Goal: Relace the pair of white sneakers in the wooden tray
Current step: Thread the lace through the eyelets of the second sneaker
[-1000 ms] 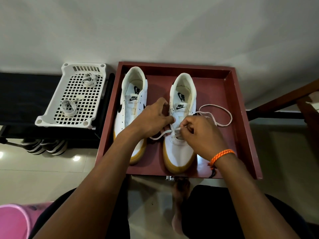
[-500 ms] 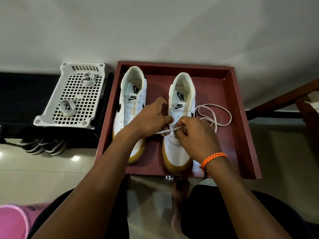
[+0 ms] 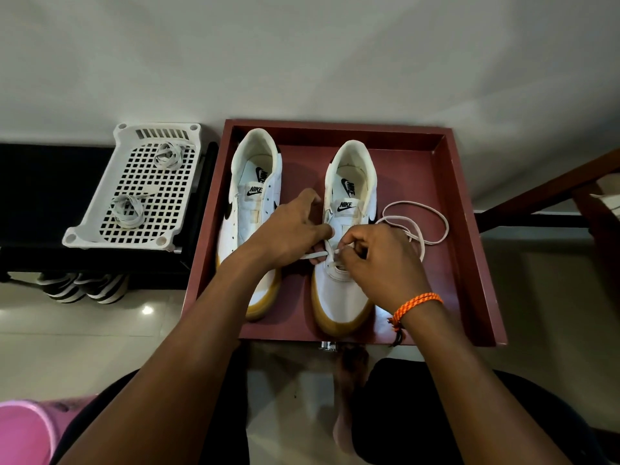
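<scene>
Head view is showing both hands meeting over the lower eyelets of the right-hand sneaker (image 3: 339,290). The left hand (image 3: 288,229) is lying across the gap between the two shoes, its fingers curled and pinching a short white stretch of lace (image 3: 315,255) that is running out sideways from the eyelets. The right hand (image 3: 379,260) is sitting over the sneaker's vamp, its fingers curled tight and pinching the same lace near its tip just above the eyelet row. An orange braided wristband (image 3: 416,305) is circling the right wrist.

From under the right hand the rest of the lace is trailing off to the right and lying in loose loops (image 3: 432,226) on the tray floor beside the shoe. The left-hand sneaker (image 3: 251,203) is standing just beside it, unlaced, its toe hidden under the left forearm. Both sneakers are sitting toe toward the person inside the wooden tray (image 3: 469,263), which is resting against a pale wall.

To the left of the tray, a white perforated plastic basket (image 3: 100,226) is holding two bundled laces (image 3: 129,211), well apart from the hands. Striped shoes (image 3: 84,290) are showing below it, on a tiled floor.
</scene>
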`<action>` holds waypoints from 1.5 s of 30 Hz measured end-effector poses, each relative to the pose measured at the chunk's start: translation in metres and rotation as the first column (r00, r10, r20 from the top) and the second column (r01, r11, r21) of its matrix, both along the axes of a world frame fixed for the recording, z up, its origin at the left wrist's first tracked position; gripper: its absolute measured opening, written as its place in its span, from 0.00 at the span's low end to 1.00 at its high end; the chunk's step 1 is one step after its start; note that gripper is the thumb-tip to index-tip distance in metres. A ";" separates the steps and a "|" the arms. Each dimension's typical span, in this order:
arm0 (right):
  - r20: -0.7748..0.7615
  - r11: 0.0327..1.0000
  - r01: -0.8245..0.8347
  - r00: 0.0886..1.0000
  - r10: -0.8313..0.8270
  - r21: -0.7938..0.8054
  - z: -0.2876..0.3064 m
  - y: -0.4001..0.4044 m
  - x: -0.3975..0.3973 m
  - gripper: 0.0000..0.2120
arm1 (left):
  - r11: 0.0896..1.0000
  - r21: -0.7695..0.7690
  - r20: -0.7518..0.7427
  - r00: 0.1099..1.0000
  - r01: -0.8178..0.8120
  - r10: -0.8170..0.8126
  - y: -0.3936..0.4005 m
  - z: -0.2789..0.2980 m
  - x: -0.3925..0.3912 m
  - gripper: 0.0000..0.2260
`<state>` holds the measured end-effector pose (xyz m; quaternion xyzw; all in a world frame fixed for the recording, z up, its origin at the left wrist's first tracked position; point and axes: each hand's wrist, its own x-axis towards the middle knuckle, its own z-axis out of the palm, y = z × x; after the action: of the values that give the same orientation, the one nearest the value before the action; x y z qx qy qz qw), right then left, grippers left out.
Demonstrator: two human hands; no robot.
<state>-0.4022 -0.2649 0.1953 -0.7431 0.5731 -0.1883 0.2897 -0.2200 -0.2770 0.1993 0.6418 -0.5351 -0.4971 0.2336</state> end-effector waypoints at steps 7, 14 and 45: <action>0.080 0.985 0.167 0.983 -0.163 -0.048 0.011 -0.010 -0.012 0.10 | 1.000 0.008 -0.020 1.000 -0.002 0.002 -0.001 -0.003 0.001 0.14; 0.129 0.922 0.371 0.925 -0.357 -0.109 0.019 -0.016 -0.028 0.13 | 1.000 0.001 -0.059 0.998 0.031 -0.031 -0.002 -0.007 0.003 0.14; 0.346 0.603 0.741 0.671 -0.655 -0.295 0.032 -0.032 -0.061 0.15 | 1.000 -0.019 -0.042 0.999 0.017 -0.018 0.000 -0.007 0.000 0.15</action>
<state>-0.4633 -0.2970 0.2272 -0.4781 0.7321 -0.4776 0.0855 -0.2196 -0.2773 0.1923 0.6243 -0.5402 -0.5075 0.2467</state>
